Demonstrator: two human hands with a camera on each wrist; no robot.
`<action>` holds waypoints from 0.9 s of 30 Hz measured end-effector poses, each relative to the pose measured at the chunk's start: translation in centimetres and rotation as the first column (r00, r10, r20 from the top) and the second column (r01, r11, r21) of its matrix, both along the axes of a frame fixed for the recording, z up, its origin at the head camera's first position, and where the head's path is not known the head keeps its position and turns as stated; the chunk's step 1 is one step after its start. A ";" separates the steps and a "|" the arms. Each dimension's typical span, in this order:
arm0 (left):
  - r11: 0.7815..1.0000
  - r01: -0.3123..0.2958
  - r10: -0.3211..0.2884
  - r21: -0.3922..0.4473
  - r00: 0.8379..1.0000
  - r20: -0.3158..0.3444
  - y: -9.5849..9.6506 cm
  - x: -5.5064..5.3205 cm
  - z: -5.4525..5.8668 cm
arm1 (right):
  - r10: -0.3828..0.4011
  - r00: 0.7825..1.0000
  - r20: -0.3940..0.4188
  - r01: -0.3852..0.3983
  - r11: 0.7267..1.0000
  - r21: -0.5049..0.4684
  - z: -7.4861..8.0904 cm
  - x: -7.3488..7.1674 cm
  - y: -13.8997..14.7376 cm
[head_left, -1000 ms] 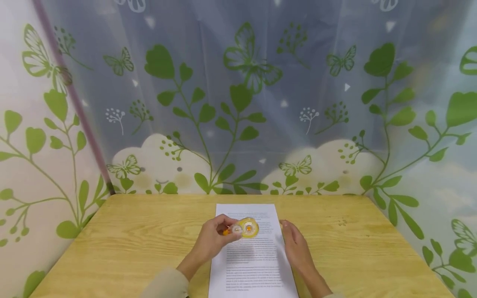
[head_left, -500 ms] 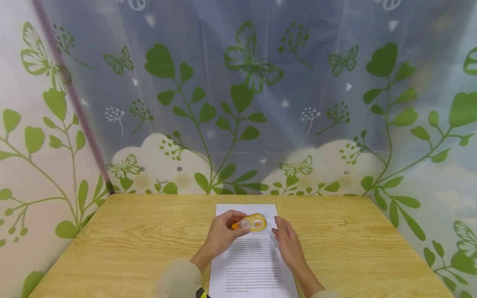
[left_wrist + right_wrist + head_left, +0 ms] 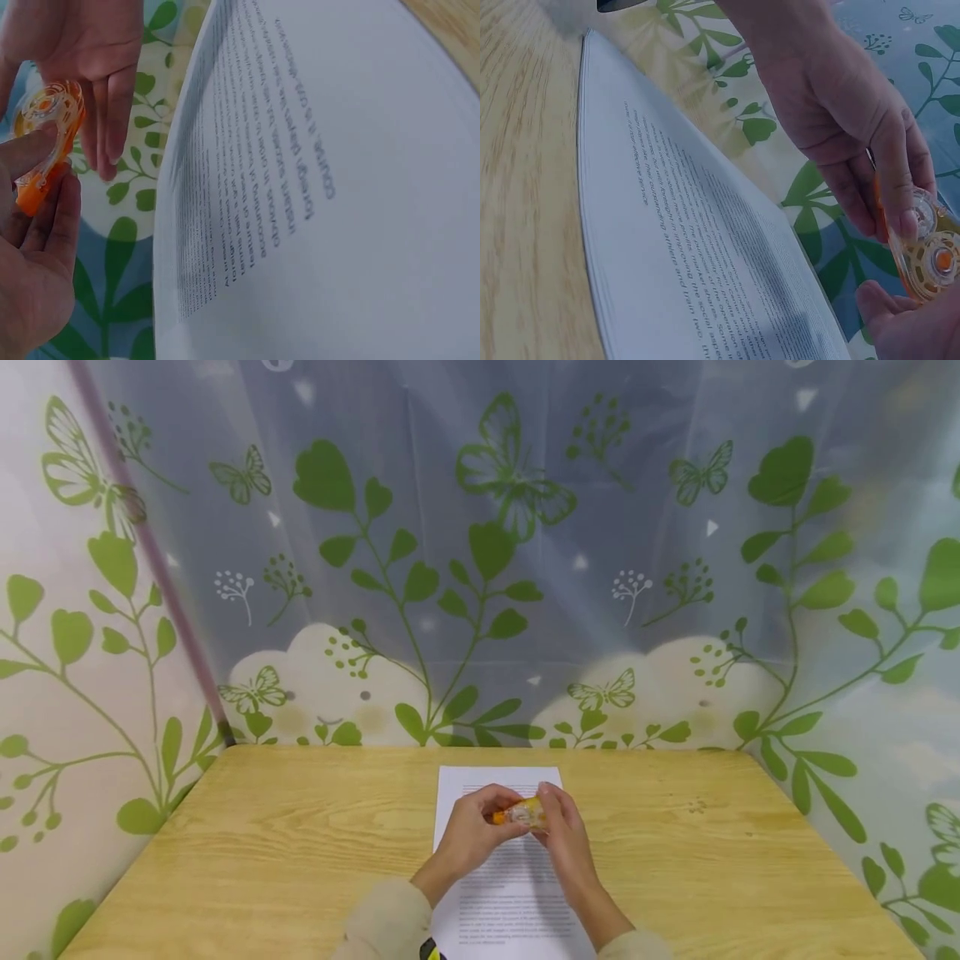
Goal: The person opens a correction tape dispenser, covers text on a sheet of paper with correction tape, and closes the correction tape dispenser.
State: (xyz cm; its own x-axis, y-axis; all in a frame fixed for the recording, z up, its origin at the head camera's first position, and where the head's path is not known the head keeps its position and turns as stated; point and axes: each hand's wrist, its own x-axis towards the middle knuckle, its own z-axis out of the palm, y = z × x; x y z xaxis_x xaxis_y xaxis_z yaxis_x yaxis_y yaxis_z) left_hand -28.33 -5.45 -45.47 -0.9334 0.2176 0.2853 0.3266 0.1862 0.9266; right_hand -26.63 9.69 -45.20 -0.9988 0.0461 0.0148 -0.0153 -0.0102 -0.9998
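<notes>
A correction tape dispenser [image 3: 523, 812] with a clear yellow case and an orange tip is held above the printed paper [image 3: 517, 902]. My left hand [image 3: 471, 831] pinches its narrow end between thumb and fingers, the orange tip pointing left. At the wide end is my right hand [image 3: 567, 843], overlapping the case in the head view. In the left wrist view the fingers of the right hand [image 3: 97, 67] stretch out straight beside the dispenser [image 3: 51, 112]. The right wrist view shows the left thumb lying on the flat side of the dispenser [image 3: 930, 244].
Beneath both hands, the paper lies lengthwise on a wooden table [image 3: 300, 827]; its edge in the right wrist view shows several stacked sheets. A patterned curtain [image 3: 420, 568] with green leaves and butterflies stands behind the table and along its sides.
The left hand has carried the dispenser to the right and tilted it. My right hand has come in from the paper's right edge to the dispenser's wide end.
</notes>
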 end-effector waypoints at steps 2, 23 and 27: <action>1.000 -0.009 0.009 -0.023 1.000 -0.008 0.0 0.1 -0.1 | -0.012 1.000 0.003 0.012 1.000 0.005 0.0 0.0 -0.2; 0.991 -0.043 0.040 -0.124 0.999 -0.023 -1.9 -0.5 -0.7 | -0.058 0.998 -0.027 0.059 0.998 0.031 -0.2 -0.7 0.5; 0.989 -0.034 0.035 -0.143 0.999 0.006 -2.8 -0.7 -0.8 | -0.054 0.998 -0.020 0.054 0.998 0.010 -0.1 -0.7 0.8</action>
